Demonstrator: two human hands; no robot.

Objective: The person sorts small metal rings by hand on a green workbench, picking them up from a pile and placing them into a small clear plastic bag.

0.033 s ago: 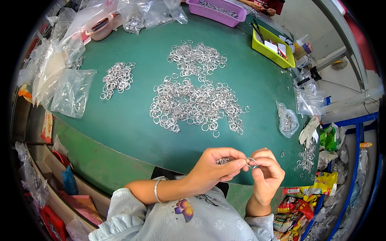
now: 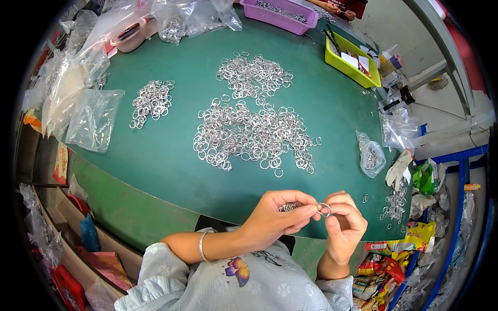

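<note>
Close to the table's front edge, my left hand (image 2: pixel 272 217) is closed around several small silver metal rings (image 2: pixel 288 207), part of which show above the curled fingers. Its thumb and fingertip meet at the edge of a single metal ring (image 2: pixel 325 210). My right hand (image 2: pixel 345 225) pinches that same ring from the other side, between thumb and fingers. Beyond my hands lies a large heap of silver rings (image 2: pixel 249 129), with a second heap (image 2: pixel 254 75) just behind it. A smaller pile of rings (image 2: pixel 151 103) sits to the left.
The green table (image 2: pixel 155 160) carries clear plastic bags (image 2: pixel 93 119) at left and a pink bowl (image 2: pixel 128 36). A purple basket (image 2: pixel 280 18) and a lime-green basket (image 2: pixel 353 59) stand far back. A bag of rings (image 2: pixel 371 158) and a glove (image 2: pixel 398 168) lie right. Another person's hand (image 2: pixel 332 7) shows.
</note>
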